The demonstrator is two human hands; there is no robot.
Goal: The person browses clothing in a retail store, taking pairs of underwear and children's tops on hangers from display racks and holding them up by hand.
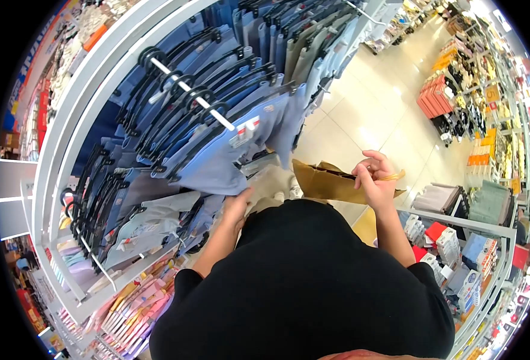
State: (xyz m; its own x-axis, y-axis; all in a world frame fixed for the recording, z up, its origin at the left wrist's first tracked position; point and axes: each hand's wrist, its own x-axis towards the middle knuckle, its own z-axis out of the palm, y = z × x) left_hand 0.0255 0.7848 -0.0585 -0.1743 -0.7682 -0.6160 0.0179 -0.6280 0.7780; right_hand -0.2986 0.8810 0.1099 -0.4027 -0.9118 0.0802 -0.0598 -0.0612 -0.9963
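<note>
Light blue shorts (217,171) hang from a black clip hanger at the front of a metal rail, with a red and white tag at the waist. My left hand (236,207) touches their lower edge; its fingertips are partly hidden by the cloth, so its grip cannot be made out. To the right, my right hand (375,174) is raised with bent fingers, holding something thin and yellowish-brown that sticks out on its right side. A brown cardboard box (328,183) stands open just beyond and below that hand.
More blue and grey garments (256,36) hang on the rack behind. A lower rail (94,255) is at the left, with pink items (133,306) below. Shelves of packaged goods (451,240) stand at the right, beside the tiled floor (361,114).
</note>
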